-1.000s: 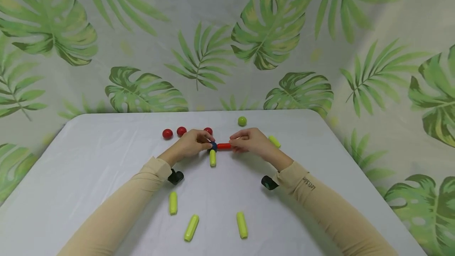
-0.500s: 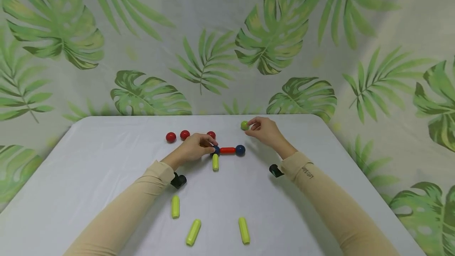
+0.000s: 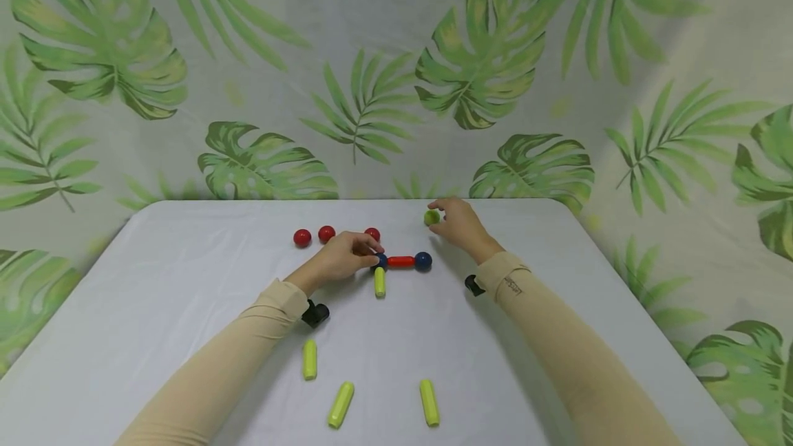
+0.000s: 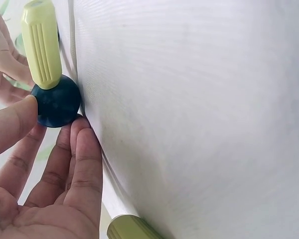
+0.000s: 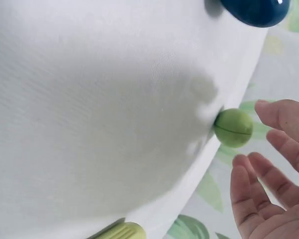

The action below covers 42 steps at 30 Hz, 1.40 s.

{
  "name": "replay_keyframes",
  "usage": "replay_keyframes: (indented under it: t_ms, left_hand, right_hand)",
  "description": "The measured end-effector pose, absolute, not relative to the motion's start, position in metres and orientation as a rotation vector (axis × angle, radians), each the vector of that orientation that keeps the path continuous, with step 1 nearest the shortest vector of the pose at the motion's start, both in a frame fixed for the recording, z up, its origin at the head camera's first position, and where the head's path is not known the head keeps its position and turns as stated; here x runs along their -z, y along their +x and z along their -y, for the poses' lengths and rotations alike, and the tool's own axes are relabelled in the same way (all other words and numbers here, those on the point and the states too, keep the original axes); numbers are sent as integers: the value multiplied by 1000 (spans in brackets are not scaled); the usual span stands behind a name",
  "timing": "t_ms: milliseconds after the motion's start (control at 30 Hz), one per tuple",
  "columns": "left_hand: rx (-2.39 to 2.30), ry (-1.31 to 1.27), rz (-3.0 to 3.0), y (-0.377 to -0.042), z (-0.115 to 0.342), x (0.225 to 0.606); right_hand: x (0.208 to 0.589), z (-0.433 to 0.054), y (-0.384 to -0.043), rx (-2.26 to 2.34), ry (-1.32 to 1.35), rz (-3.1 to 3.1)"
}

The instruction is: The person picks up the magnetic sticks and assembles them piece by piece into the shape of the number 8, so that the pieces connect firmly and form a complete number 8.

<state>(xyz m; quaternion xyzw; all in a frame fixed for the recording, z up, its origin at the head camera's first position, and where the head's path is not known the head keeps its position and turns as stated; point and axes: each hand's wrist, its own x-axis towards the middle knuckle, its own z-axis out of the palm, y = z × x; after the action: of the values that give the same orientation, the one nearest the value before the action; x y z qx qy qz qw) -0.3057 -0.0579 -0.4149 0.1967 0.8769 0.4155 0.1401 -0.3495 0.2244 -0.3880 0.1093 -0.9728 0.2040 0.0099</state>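
My left hand (image 3: 339, 259) pinches a dark blue ball (image 4: 57, 102) between thumb and fingers. A yellow-green stick (image 4: 41, 47) is joined to this ball and points toward me in the head view. To the ball's right, a red stick (image 3: 400, 261) runs to a second dark blue ball (image 3: 423, 261), which lies on the table. My right hand (image 3: 460, 226) is at the back beside a green ball (image 5: 233, 128). Its thumb and fingers are spread near the ball, and the right wrist view shows a gap between them.
Three red balls (image 3: 302, 238) lie behind and left of my left hand. Loose yellow-green sticks (image 3: 341, 405) lie on the near part of the white table (image 3: 186, 281). Another yellow-green stick (image 5: 122, 231) shows in the right wrist view. A leaf-patterned cloth (image 3: 365, 109) hangs behind.
My right hand has left the red stick, uncovering the second blue ball, and moved back to the green ball. The left hand stays on its blue ball.
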Motion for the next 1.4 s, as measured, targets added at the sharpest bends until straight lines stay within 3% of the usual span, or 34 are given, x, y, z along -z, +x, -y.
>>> replay_keyframes:
  t_ms: [600,1400]
  left_hand:
    - [-1191,570,-2555,-304,56,415]
    - [-1201,574,-2574,-302,56,413]
  right_hand:
    - [394,-215,-361,-424,333,3067]
    - [398,-225,-363,-665,154,3045]
